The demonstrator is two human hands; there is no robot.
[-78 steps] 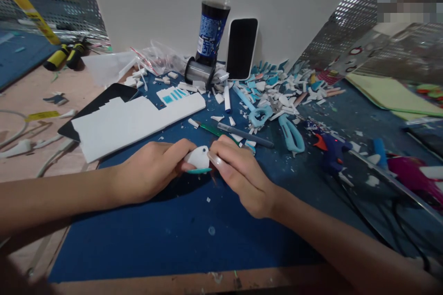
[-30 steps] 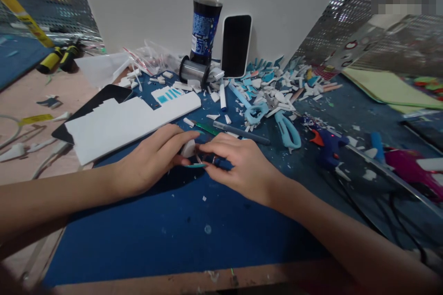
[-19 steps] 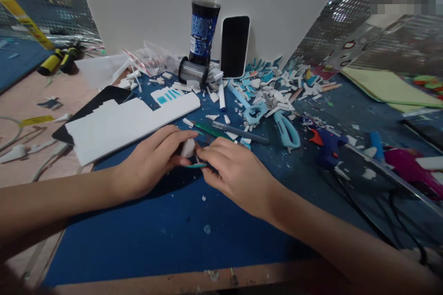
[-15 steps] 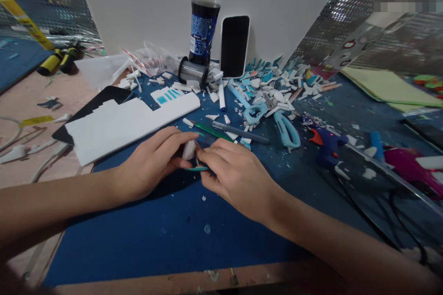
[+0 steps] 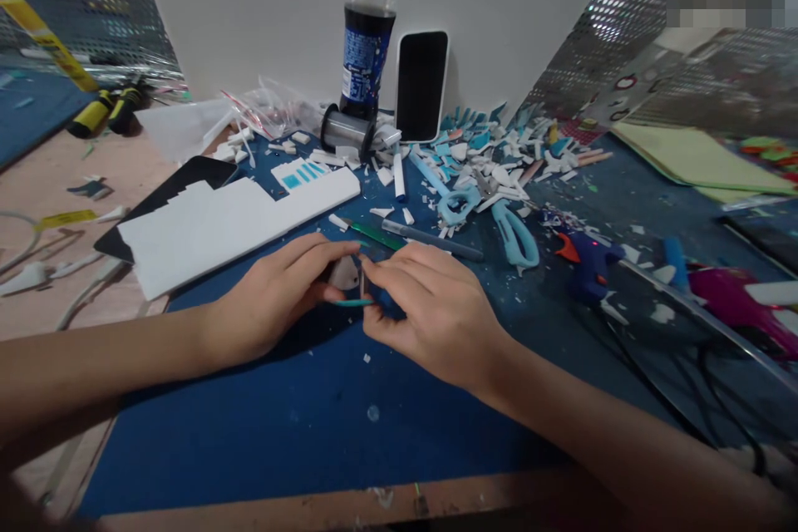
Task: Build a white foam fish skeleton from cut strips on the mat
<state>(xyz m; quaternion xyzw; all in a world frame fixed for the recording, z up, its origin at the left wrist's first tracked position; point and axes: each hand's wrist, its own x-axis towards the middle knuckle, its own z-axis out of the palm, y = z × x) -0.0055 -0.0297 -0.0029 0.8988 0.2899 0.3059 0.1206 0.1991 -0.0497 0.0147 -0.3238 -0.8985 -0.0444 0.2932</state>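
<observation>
My left hand [image 5: 274, 299] is closed round a small white foam piece [image 5: 344, 273] with a teal underside, held just above the blue cutting mat [image 5: 299, 407]. My right hand [image 5: 430, 307] is pinched against the same piece from the right; a thin dark pin-like thing [image 5: 362, 281] stands between its fingertips and the foam. Both hands meet at the mat's middle, fingertips touching the piece.
A white foam sheet [image 5: 230, 220] lies behind my left hand. A green knife [image 5: 374, 234] and a grey pen [image 5: 433, 240] lie just beyond the hands. Light blue scissors [image 5: 514, 233], foam scraps [image 5: 499, 154], a blue glue gun [image 5: 589, 262], a cola bottle [image 5: 365, 50] and a phone [image 5: 421, 87] stand farther back.
The foam piece has been turned from flat and broad to edge-on. My right hand shifted from covering it to pinching at its right side; the left hand kept its hold.
</observation>
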